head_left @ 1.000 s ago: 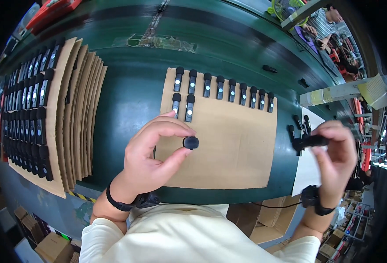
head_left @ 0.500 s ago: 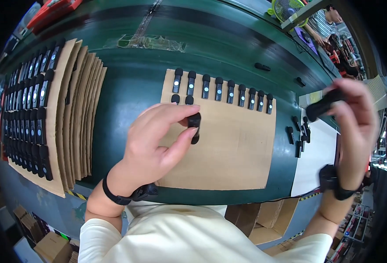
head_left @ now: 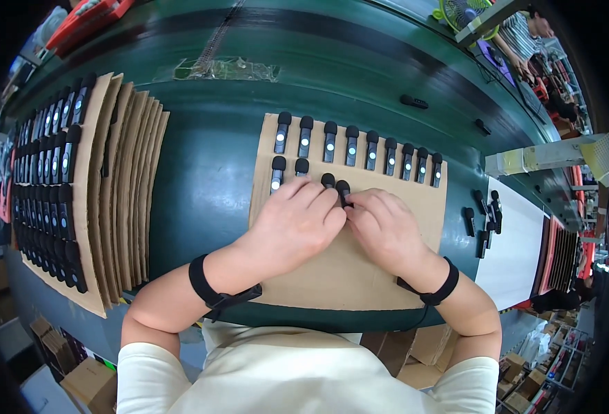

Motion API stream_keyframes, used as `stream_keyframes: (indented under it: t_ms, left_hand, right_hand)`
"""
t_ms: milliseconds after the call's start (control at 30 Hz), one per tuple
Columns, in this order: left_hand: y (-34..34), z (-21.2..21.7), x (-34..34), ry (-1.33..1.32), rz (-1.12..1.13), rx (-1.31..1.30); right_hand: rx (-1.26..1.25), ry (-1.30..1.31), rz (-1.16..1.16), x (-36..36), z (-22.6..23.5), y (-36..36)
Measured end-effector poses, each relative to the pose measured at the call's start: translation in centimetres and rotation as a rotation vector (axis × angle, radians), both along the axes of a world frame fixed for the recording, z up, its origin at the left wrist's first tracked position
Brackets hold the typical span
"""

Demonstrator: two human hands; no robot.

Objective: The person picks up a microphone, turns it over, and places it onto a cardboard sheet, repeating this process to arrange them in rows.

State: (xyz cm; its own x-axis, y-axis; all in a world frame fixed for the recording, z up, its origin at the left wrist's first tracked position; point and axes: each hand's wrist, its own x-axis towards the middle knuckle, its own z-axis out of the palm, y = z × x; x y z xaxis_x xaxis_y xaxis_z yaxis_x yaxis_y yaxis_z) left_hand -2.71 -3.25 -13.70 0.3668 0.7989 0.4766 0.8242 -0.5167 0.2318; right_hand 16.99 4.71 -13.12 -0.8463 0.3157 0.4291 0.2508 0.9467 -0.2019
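A row of small black microphones (head_left: 352, 145) with foam tops and pale round dots lies along the far edge of a cardboard sheet (head_left: 318, 290). In a second row, two more microphones (head_left: 277, 174) lie at the left. My left hand (head_left: 297, 219) is closed on a microphone (head_left: 328, 181), whose foam head shows above the fingers. Right beside it, my right hand (head_left: 387, 224) pinches another microphone (head_left: 344, 188) by its body. Both hands meet over the cardboard, and the lower ends of these two microphones are hidden by fingers.
Upright cardboard sheets (head_left: 128, 200) stand at the left, with rows of microphones (head_left: 63, 207) on the outer one. At the right, several loose microphones (head_left: 492, 214) lie by a white sheet (head_left: 518, 262). Single microphones (head_left: 414, 102) lie farther back. Another person (head_left: 518, 41) is at the far right.
My right hand has come in from the far right with its microphone to the cardboard. My left hand has moved slightly right, and both microphones now sit side by side in the second row.
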Motion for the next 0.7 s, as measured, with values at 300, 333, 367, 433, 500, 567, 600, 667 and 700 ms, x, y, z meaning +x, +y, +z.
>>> stream_keyframes:
  t_ms: [300,333,367,433,500,567,600,667,700]
  left_hand:
    - [0.0,-0.6,0.2,0.100,-0.014,-0.057]
    - [0.0,-0.6,0.2,0.102,-0.016,-0.057]
    - [0.1,-0.6,0.3,0.102,0.002,-0.054]
    - [0.3,-0.5,0.4,0.102,0.036,-0.047]
    - [0.4,-0.5,0.5,0.105,0.050,-0.044]
    - [0.6,-0.5,0.5,0.106,0.079,-0.037]
    - [0.7,-0.6,0.5,0.106,0.076,-0.034]
    - [0.7,-0.7,0.5,0.106,0.081,-0.034]
    - [0.7,-0.8,0.4,0.105,0.083,-0.034]
  right_hand:
    - [-0.027,-0.139,-0.030,-0.2,-0.7,-0.6]
    - [-0.039,-0.136,-0.053,-0.2,-0.8,-0.4]
    - [-0.052,-0.133,-0.075,-0.2,-1.0,-0.3]
    - [-0.045,-0.132,-0.088,-0.3,-1.1,-0.1]
    - [-0.032,-0.134,-0.113,-0.3,-1.3,0.2]
    - [-0.021,-0.129,-0.118,-0.3,-1.6,0.3]
    - [-0.011,-0.125,-0.121,-0.3,-1.7,0.4]
    - [0.002,-0.121,-0.126,-0.4,-1.7,0.4]
    - [-0.017,-0.126,-0.131,-0.5,-1.6,0.2]
